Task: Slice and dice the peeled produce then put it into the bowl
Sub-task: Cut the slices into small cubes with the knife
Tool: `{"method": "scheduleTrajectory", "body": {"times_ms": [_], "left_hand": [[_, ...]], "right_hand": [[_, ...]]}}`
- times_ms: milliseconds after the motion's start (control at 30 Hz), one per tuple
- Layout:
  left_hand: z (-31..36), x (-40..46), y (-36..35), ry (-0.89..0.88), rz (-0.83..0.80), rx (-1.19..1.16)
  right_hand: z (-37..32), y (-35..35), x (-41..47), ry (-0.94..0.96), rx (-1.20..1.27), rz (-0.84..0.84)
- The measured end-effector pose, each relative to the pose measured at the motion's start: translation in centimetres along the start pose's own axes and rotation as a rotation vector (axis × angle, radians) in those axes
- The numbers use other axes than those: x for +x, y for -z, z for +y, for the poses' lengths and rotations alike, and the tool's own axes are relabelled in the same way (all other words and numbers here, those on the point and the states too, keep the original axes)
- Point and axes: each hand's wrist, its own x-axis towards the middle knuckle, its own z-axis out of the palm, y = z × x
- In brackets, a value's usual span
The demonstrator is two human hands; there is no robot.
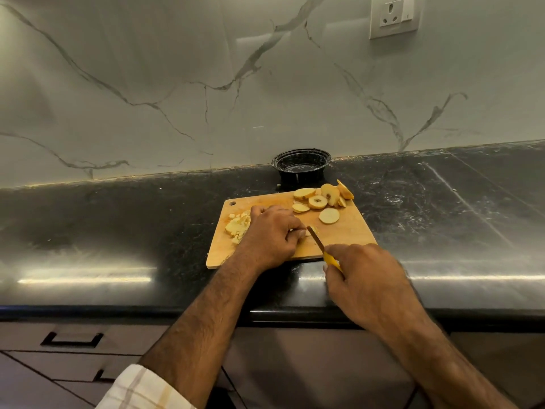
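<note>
I am dicing a peeled apple slice on a wooden cutting board [348, 234] that lies on the black table [118, 231].

My left hand [272, 231], fingers curled under, pins a small piece [313, 230] near the middle of the board; my right hand [365, 278] grips the yellow-handled knife [324, 250] at the board's near edge, blade angled in beside my left fingertips. Finished cubes [238, 225] are heaped at the board's left side, and whole slices [320, 200] wait at its far right corner. The black bowl [301, 165] sits on the table just beyond the board and looks empty. To cut well, I judge I should keep my fingertips tucked back, knuckles guiding the blade, and make short, even strokes.
</note>
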Motion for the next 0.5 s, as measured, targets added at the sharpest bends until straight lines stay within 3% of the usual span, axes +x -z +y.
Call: {"method": "scheduleTrajectory", "body": {"times_ms": [133,500], "left_hand": [[-0.6,-0.6,-0.1,-0.017,0.096,-0.009],[-0.6,-0.3,-0.5,0.115,0.079,-0.069]], "right_hand": [[-0.4,-0.6,0.8,0.015,0.025,0.08],[-1.8,-1.6,3.3,0.016,-0.053,-0.131]]}}
